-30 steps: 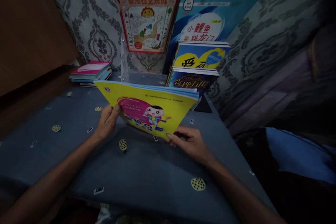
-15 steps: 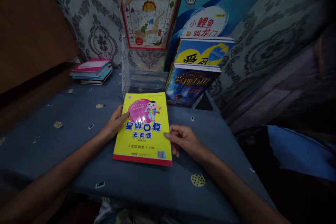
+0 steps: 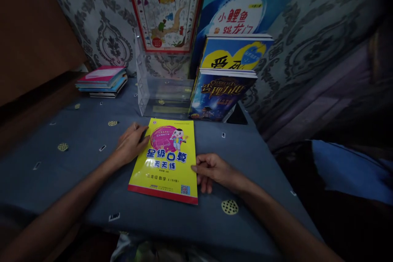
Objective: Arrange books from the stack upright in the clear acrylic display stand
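Rectangular yellow paper workbook (image 3: 164, 151) before you, face-up — not yet opened or released. Your right hand (image 3: 216, 170) pinches its 3 o'clock edge; left hand (image 3: 130, 143) touches 10 o'clock, grip unclear. Clear plastic tiered rack (image 3: 141, 94) beyond at 12 — workbook outside it.

The table (image 3: 260, 163) is covered by a grey-blue cloth (image 3: 166, 223) printed with yellow dotted shapes. At the back left a stack (image 3: 102, 82) is set, mid-back a clear rack (image 3: 141, 98); nearer the front, the yellow book (image 3: 166, 157) is seen low over the cloth, contact unclear.
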A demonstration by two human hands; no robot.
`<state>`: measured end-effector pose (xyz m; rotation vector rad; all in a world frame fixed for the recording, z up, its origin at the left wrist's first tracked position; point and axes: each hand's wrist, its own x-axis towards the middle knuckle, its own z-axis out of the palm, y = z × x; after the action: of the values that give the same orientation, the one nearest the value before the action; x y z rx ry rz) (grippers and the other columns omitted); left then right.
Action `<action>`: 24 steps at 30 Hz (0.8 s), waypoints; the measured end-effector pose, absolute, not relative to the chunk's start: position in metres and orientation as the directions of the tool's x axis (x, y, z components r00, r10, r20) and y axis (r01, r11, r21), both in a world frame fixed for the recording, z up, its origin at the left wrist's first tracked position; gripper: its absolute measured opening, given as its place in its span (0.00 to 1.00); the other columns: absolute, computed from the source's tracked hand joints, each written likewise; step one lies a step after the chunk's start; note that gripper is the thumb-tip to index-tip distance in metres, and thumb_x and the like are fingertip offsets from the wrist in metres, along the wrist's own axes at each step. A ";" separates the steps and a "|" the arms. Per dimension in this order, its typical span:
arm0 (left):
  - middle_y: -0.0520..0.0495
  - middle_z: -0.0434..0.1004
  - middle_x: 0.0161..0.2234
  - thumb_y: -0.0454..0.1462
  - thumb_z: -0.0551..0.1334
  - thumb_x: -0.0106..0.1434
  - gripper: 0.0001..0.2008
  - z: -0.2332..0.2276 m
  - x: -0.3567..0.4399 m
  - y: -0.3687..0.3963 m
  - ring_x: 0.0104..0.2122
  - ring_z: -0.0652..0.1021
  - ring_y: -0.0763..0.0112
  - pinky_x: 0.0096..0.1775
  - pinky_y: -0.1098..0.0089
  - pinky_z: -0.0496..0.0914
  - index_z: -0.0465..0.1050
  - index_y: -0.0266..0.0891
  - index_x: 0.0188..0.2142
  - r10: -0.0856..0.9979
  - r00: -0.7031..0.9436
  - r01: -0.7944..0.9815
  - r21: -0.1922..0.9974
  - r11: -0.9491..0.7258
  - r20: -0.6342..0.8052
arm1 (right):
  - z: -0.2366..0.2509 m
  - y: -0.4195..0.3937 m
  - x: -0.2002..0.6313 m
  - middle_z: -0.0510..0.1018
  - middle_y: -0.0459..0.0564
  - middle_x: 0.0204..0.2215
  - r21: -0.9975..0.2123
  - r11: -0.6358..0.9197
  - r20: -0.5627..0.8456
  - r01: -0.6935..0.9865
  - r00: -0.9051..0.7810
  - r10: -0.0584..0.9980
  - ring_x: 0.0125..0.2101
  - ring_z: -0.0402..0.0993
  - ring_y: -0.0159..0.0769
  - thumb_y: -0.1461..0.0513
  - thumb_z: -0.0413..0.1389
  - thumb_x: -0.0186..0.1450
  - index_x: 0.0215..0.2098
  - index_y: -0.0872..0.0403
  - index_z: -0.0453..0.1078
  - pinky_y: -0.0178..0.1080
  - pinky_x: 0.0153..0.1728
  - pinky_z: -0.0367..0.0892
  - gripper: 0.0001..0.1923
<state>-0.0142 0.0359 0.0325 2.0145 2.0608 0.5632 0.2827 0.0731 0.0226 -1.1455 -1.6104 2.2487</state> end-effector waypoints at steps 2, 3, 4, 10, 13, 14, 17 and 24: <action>0.35 0.72 0.55 0.45 0.52 0.68 0.22 0.029 -0.013 0.037 0.54 0.74 0.51 0.52 0.54 0.71 0.70 0.36 0.54 0.986 0.029 0.929 0.360 -0.088 0.165 | 0.021 0.074 0.283 0.79 0.43 0.19 -0.857 -0.415 -0.499 0.305 -0.690 0.524 0.16 0.75 0.28 0.46 0.71 0.49 0.31 0.55 0.65 0.28 0.15 0.67 0.28; 0.35 0.70 0.58 0.44 0.51 0.69 0.21 0.026 -0.012 0.039 0.57 0.72 0.51 0.54 0.54 0.70 0.69 0.36 0.54 0.982 0.059 0.932 0.344 -0.119 0.180 | 0.020 0.075 0.283 0.79 0.43 0.19 -0.858 -0.413 -0.498 0.305 -0.688 0.528 0.16 0.75 0.28 0.46 0.71 0.49 0.31 0.55 0.65 0.28 0.15 0.67 0.28; 0.35 0.69 0.60 0.43 0.51 0.69 0.20 0.024 -0.011 0.040 0.58 0.71 0.51 0.55 0.53 0.69 0.69 0.37 0.55 0.980 0.079 0.936 0.325 -0.137 0.184 | 0.020 0.075 0.284 0.79 0.43 0.19 -0.860 -0.410 -0.495 0.303 -0.687 0.531 0.16 0.75 0.28 0.46 0.71 0.49 0.31 0.55 0.65 0.28 0.15 0.67 0.27; 0.38 0.75 0.54 0.35 0.49 0.69 0.15 0.019 -0.011 0.057 0.53 0.74 0.54 0.51 0.55 0.68 0.66 0.39 0.52 0.981 0.127 0.956 0.245 -0.160 0.145 | 0.018 0.075 0.285 0.78 0.42 0.18 -0.876 -0.359 -0.476 0.321 -0.689 0.547 0.14 0.73 0.28 0.46 0.70 0.51 0.31 0.54 0.65 0.28 0.14 0.66 0.26; 0.39 0.77 0.47 0.33 0.50 0.67 0.12 0.022 -0.011 0.065 0.47 0.75 0.55 0.47 0.57 0.68 0.65 0.39 0.47 0.980 0.149 0.964 0.201 -0.174 0.135 | 0.018 0.077 0.287 0.77 0.41 0.17 -0.881 -0.309 -0.474 0.360 -0.675 0.566 0.13 0.72 0.28 0.44 0.68 0.52 0.30 0.53 0.63 0.29 0.13 0.64 0.26; 0.40 0.76 0.45 0.33 0.50 0.66 0.11 0.023 -0.011 0.067 0.46 0.75 0.55 0.46 0.58 0.68 0.65 0.39 0.46 0.978 0.155 0.966 0.184 -0.179 0.137 | 0.018 0.078 0.288 0.76 0.41 0.16 -0.883 -0.280 -0.468 0.376 -0.669 0.577 0.12 0.70 0.28 0.43 0.67 0.53 0.29 0.52 0.63 0.29 0.12 0.63 0.26; 0.40 0.75 0.43 0.32 0.51 0.65 0.08 0.024 -0.008 0.071 0.44 0.74 0.55 0.45 0.58 0.68 0.65 0.39 0.43 0.974 0.167 0.972 0.142 -0.189 0.154 | 0.022 0.082 0.287 0.72 0.39 0.13 -0.903 -0.104 -0.374 0.417 -0.644 0.667 0.09 0.62 0.25 0.43 0.61 0.59 0.25 0.52 0.61 0.29 0.11 0.55 0.23; 0.37 0.74 0.50 0.31 0.51 0.65 0.14 0.012 -0.007 0.072 0.50 0.72 0.52 0.50 0.55 0.67 0.65 0.37 0.50 0.962 0.152 0.974 0.133 -0.185 0.226 | 0.034 0.099 0.230 0.81 0.53 0.32 -0.600 0.642 0.253 0.477 -0.649 0.718 0.33 0.78 0.40 0.63 0.51 0.69 0.35 0.54 0.71 0.41 0.37 0.73 0.08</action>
<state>-0.0066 0.0719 0.0121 2.4172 2.0335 0.4155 0.2301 0.0990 0.0342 -0.9348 -2.3875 0.6801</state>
